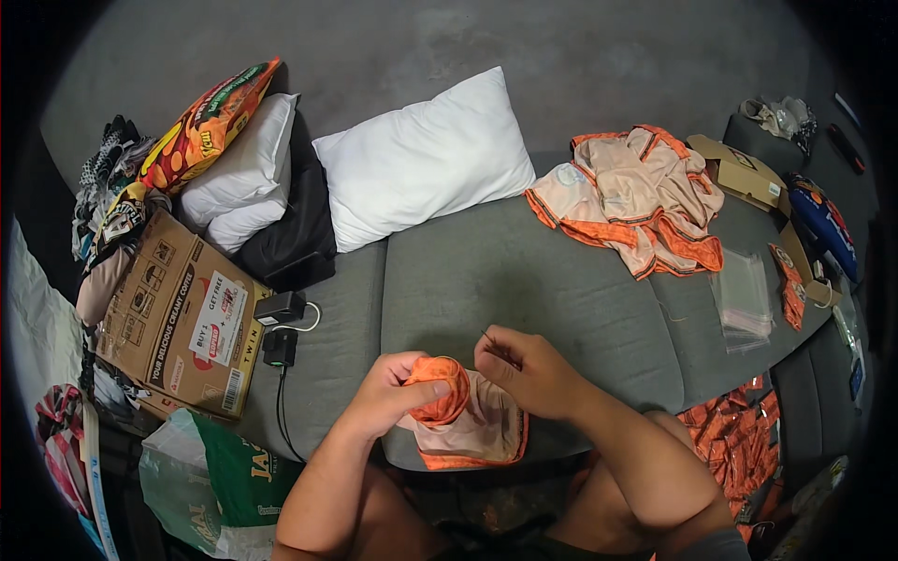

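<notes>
In my left hand (398, 393) is an orange-patterned cloth (441, 383), bunched into a round bundle with the thumb pressed across its front. Below it hangs a beige cloth part (482, 425) with orange trim, spread at the sofa's front edge; whether it is one piece with the bundle I cannot tell. Just right of the bundle, and apart from it, my right hand (528, 369) is closed in a pinch. Something thin and dark shows at its fingertips, too small to name.
A beige garment with orange trim (636, 201) lies on the grey sofa (524, 271) beside a white pillow (426, 164). Clear plastic sleeves (744, 299) are at the right. A cardboard box (178, 318) and black adapters (281, 309) with a cable are at the left.
</notes>
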Demonstrator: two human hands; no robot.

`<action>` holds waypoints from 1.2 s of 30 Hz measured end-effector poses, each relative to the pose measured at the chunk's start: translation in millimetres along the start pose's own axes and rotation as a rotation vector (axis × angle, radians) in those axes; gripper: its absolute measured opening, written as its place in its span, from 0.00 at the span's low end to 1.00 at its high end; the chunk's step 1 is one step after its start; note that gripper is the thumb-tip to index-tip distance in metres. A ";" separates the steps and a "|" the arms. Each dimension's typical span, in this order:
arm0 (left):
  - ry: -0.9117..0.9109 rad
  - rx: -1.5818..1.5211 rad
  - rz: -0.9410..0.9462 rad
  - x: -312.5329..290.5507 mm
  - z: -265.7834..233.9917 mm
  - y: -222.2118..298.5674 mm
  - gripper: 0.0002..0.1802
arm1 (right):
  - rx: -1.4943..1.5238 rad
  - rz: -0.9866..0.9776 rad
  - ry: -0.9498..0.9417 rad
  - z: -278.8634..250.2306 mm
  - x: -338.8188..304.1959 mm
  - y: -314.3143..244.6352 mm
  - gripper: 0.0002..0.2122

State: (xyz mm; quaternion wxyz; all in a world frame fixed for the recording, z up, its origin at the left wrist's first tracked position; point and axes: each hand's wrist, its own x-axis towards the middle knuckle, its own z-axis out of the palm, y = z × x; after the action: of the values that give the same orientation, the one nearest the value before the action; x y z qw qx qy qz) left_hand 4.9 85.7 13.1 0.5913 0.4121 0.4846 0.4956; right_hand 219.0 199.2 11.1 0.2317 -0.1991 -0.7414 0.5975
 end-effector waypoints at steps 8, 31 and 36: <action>0.032 -0.023 0.116 -1.8 -1.3 2.2 0.07 | -0.414 -0.161 -0.024 14.3 -2.7 -0.8 0.18; 0.009 0.198 0.146 -6.8 5.8 11.6 0.06 | -0.452 -0.257 -0.026 18.1 0.8 2.2 0.17; 0.014 0.200 0.141 -7.1 0.3 10.5 0.04 | -0.221 -0.209 -0.089 12.6 -0.9 5.9 0.16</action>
State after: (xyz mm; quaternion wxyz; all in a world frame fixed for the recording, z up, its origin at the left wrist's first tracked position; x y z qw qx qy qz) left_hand 3.0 80.4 24.5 0.5073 0.4988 0.5056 0.4881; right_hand 212.5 189.8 3.0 0.2360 -0.1185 -0.8289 0.4932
